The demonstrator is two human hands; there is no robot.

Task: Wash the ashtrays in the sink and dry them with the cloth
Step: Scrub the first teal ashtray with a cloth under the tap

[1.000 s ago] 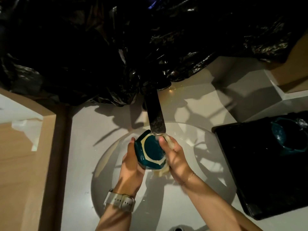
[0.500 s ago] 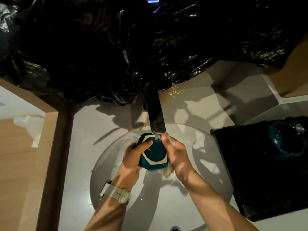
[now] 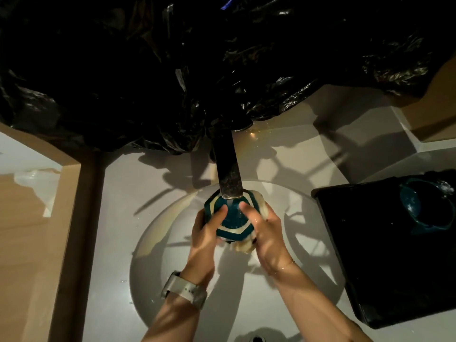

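From the head view, our left hand (image 3: 206,234) and right hand (image 3: 265,232) curl round the ashtray (image 3: 230,219) under the tap (image 3: 228,172), over the sink (image 3: 308,243); the right also clutches a cloth (image 3: 243,246). Wet glaze could slip and chip against the basin.
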